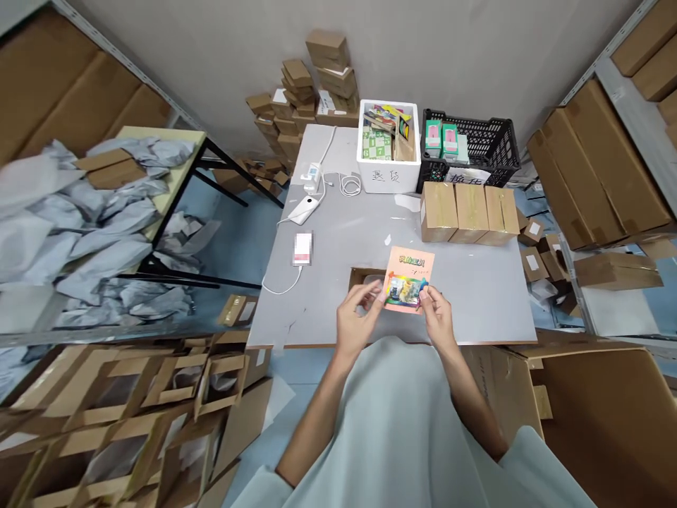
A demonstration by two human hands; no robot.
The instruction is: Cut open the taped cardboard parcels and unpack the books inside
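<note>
A peach-coloured booklet (411, 259) with green lettering and a colourful picture on its front is held upright above the near half of the table. My left hand (360, 310) pinches its left edge between thumb and fingers. On the opposite side, my right hand (438, 310) grips the right edge, near a bit of blue. Partly behind the booklet and my left hand lies an open small cardboard box (360, 274) with something pale inside; much of it is hidden.
On the grey table (328, 310) lie a phone (303, 248) on a cable and a power strip (305, 209). A white foam box (388, 176), a black crate (479, 141) and three cartons (470, 212) stand at the back. A large open carton (597, 409) is at right.
</note>
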